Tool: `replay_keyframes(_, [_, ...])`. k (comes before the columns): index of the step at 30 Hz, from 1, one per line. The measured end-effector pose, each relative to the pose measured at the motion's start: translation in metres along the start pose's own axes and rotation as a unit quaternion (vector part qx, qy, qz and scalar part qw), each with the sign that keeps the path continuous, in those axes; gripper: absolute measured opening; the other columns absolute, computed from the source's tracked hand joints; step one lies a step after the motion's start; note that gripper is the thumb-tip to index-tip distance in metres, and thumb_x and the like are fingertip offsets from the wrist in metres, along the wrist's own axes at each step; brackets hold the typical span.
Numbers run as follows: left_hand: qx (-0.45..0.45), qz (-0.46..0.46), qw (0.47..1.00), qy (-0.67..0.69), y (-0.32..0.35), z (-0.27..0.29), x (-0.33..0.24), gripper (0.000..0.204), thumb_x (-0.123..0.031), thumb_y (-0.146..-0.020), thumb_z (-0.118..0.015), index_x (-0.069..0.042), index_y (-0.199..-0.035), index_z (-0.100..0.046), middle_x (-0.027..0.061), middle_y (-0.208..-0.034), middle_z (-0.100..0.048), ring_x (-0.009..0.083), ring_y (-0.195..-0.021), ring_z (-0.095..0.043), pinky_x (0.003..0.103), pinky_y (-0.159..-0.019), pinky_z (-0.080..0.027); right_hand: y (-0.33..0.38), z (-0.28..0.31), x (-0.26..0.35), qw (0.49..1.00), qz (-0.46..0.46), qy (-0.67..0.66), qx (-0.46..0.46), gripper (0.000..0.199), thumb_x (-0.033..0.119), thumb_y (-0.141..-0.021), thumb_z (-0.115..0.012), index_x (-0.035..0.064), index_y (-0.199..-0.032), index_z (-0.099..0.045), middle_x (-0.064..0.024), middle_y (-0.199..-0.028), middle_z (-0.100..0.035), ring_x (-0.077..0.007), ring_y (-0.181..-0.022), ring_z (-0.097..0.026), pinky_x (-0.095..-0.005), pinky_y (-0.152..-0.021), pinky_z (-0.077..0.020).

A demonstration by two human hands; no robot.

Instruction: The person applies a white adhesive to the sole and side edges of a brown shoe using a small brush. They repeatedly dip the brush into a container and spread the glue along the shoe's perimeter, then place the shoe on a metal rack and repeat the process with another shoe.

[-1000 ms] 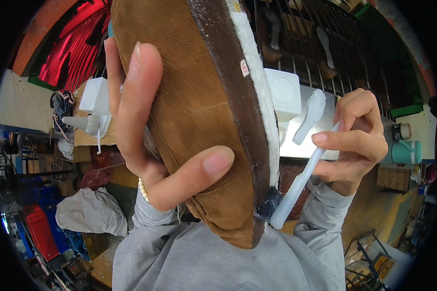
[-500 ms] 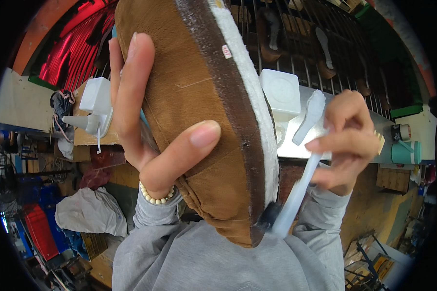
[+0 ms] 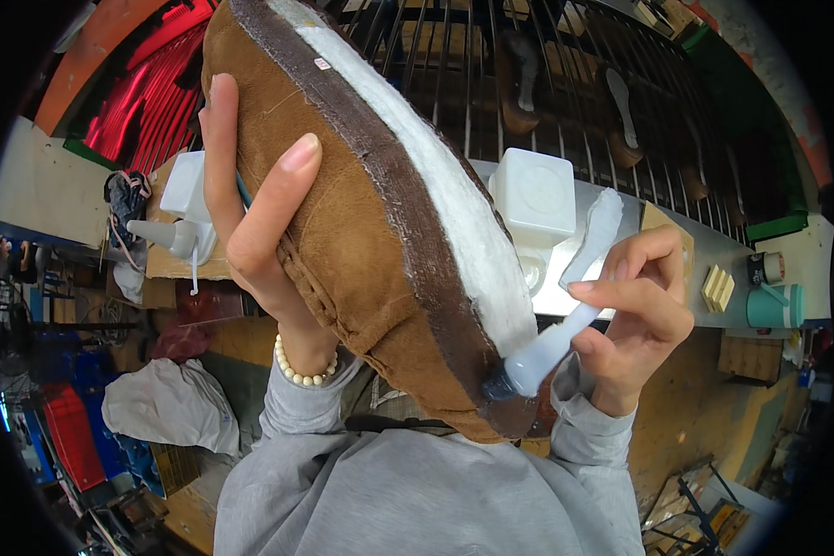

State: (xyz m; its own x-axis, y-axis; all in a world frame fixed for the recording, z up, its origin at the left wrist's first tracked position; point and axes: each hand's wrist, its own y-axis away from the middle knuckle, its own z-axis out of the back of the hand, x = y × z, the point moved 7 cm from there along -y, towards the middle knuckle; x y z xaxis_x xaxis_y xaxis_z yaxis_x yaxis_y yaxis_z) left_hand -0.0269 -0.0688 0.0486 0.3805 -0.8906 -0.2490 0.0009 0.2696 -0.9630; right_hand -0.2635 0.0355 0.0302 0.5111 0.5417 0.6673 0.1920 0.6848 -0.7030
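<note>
- Shoe (image 3: 343, 222), soft and brown, is up in front of me, in the middle, on a slant. Its far end leans left and goes out of view. Its near end is close to my gray top (image 3: 389, 491).
- A dark band (image 3: 417, 250) runs along it, with a white fluffy part (image 3: 445, 204) to the right.
- If my right hand (image 3: 641, 306) slips, I think the dark bristles (image 3: 499, 387) could smear the white fluffy part, because they are so near it.
- If I push too hard, the bristles could go past the left edge of the dark band and mark the brown side.
- The shoe looks big, so it could turn if my left hand (image 3: 261, 248) gets loose. Then the brush (image 3: 558, 343) might skid.
- The near end might smudge my gray top if the dark band is wet. It looks shiny, but I cannot tell.
- My left hand holds the shoe from the left, with its fingers spread wide. Part of it hides behind, so I cannot tell how tight that part is.
- My right hand pinches the pale handle, fingertips close together, and the bristles touch the dark band at its near end.
- My hands are apart, one on each side of the shoe.
- A pale long piece (image 3: 591, 236) lies on the metal table (image 3: 628, 222), just past my right fingers, so a wide swing might knock it.
</note>
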Motion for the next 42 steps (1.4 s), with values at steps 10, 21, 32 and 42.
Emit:
replay_keyframes(10, [0.057,-0.158,0.985,-0.049,-0.001,0.008,-0.007,0.040,-0.024,-0.083,-0.077,-0.019,-0.119,-0.060,0.0271,-0.146,-0.047,0.0436,-0.134,-0.049,0.063,-0.116,-0.032,-0.027,-0.005,0.014,0.996,0.040,0.076,-0.009,0.043,0.024,-0.047,-0.093,0.0136,-0.088,-0.083,0.0000,-0.087,-0.047,-0.0142,-0.076,-0.046,-0.0260,-0.064,-0.0338])
replay_keyframes(21, [0.028,-0.051,0.998,0.002,0.003,-0.006,-0.007,0.046,-0.022,-0.085,-0.076,-0.011,-0.123,-0.053,0.0305,-0.144,-0.047,0.0424,-0.130,-0.054,0.055,-0.109,-0.043,-0.022,-0.002,0.005,0.995,0.070,-0.025,0.061,0.046,0.031,-0.046,-0.097,0.0178,-0.088,-0.083,0.0015,-0.089,-0.046,-0.0142,-0.079,-0.047,-0.0257,-0.065,-0.0348])
replay_keyframes(32, [0.015,-0.005,0.999,0.040,0.010,-0.006,0.002,0.054,-0.020,-0.077,-0.082,-0.011,-0.123,-0.056,0.0288,-0.141,-0.052,0.0417,-0.131,-0.053,0.060,-0.114,-0.038,-0.018,0.003,0.006,0.997,0.057,0.007,0.053,0.046,0.033,-0.045,-0.096,0.0176,-0.086,-0.083,0.0024,-0.084,-0.048,-0.0128,-0.076,-0.047,-0.0248,-0.063,-0.0343])
replay_keyframes(42, [0.105,-0.006,0.994,-0.009,0.007,-0.004,0.003,0.053,-0.030,-0.088,-0.073,-0.004,-0.129,-0.049,0.0303,-0.146,-0.044,0.0369,-0.128,-0.056,0.044,-0.105,-0.050,-0.024,0.002,0.005,0.992,0.100,-0.023,0.079,0.048,0.035,-0.043,-0.096,0.0196,-0.087,-0.083,0.0023,-0.085,-0.048,-0.0132,-0.077,-0.049,-0.0254,-0.063,-0.0348])
